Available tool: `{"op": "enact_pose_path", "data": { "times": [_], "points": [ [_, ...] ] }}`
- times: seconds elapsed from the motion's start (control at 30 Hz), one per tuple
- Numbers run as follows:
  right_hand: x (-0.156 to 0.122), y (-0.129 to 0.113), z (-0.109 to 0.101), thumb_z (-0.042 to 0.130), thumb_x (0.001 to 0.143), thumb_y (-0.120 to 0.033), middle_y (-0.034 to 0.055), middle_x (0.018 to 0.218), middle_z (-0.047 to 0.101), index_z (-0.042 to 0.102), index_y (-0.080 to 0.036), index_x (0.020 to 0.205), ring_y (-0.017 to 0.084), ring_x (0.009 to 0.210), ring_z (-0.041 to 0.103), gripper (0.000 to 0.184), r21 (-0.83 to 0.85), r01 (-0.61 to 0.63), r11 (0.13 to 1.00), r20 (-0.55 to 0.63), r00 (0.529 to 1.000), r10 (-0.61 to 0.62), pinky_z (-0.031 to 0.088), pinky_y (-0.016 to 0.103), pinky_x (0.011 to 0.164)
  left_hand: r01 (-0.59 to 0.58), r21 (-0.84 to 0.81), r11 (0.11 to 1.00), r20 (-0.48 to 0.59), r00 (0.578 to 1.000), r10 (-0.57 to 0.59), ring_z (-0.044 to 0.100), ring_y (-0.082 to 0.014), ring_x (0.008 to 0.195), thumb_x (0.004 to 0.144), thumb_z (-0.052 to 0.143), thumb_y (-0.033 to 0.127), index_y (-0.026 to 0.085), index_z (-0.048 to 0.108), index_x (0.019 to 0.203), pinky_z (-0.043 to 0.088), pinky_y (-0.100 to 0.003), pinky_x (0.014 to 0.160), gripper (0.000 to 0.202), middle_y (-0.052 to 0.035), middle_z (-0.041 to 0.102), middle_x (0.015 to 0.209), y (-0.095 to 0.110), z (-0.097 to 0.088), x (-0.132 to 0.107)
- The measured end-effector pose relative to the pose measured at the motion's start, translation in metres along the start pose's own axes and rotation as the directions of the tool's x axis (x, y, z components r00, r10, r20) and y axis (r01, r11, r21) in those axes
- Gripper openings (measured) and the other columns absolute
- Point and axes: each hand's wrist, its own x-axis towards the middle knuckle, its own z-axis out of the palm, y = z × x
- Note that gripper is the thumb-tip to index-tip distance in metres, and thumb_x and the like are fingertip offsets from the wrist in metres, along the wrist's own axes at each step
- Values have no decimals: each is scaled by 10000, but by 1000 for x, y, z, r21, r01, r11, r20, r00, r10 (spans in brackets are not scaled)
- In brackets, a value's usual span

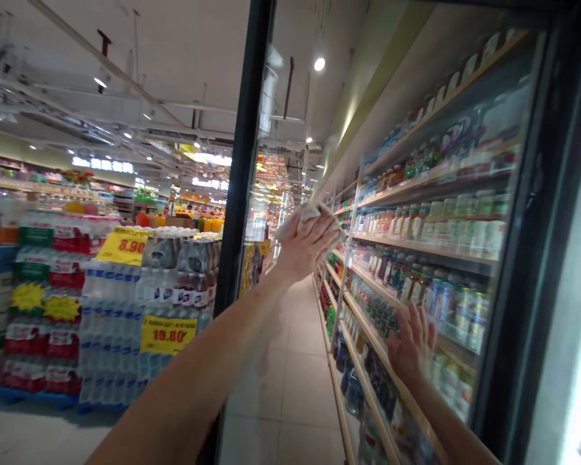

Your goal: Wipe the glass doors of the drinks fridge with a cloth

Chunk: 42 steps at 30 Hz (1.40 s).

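My left hand reaches up from the lower left, its fingers closed over a pale, crumpled cloth. It holds the cloth at the glass door, across the dark door frame. Lower and to the right, my right hand is raised with its fingers apart and nothing in it. Whether its fingertips touch the glass, I cannot tell. Behind it are shelves filled with rows of bottled drinks.
A dark upright frame stands at the right. Left of the door, stacked packs of bottled water and red-and-green packs carry yellow price signs. A tiled floor runs beside the shelves.
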Motion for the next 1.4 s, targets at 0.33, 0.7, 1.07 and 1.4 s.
{"op": "enact_pose_path", "data": {
  "times": [0.33, 0.7, 1.07, 1.4],
  "points": [
    [40, -29, -12, 382, 887, -198, 119, 1459, 316, 301, -234, 1411, 282, 1344, 300, 531, 292, -8, 956, -53, 998, 24, 259, 548, 1065, -226, 10, 974, 23, 974, 226, 286, -179, 1357, 931, 347, 285, 300, 404, 1336, 101, -507, 1154, 409, 19, 327, 1470, 38, 15, -19],
    [127, -102, -5, 375, 920, -322, 46, 1432, 379, 415, -251, 1340, 241, 1370, 234, 428, 404, 97, 909, 133, 978, -163, 199, 519, 1104, -13, -189, 982, -275, 960, -40, 272, -237, 1365, 878, 444, 294, 144, 256, 1386, 288, -470, 1090, 562, -172, 454, 1358, 23, -3, -52],
    [147, -158, -13, 422, 873, -311, 93, 1204, 597, 515, -169, 1263, 192, 1088, 555, 426, 778, -280, 562, 189, 958, 216, 470, 369, 946, 143, -660, 738, -228, 897, -378, 376, -242, 1306, 779, 591, 232, 213, 241, 1400, 358, -422, 1068, 713, -138, 375, 1417, 22, -8, -51],
    [147, -174, -13, 494, 842, -359, 107, 1335, 479, 418, -176, 1342, 207, 1216, 472, 537, 862, -339, 377, 247, 930, 273, 428, 368, 1012, 295, -923, -248, 381, 789, -481, 418, -207, 1281, 808, 474, 313, 199, 319, 1385, 388, -335, 1049, 609, -65, 441, 1396, 29, -39, -32]
  ]
}}
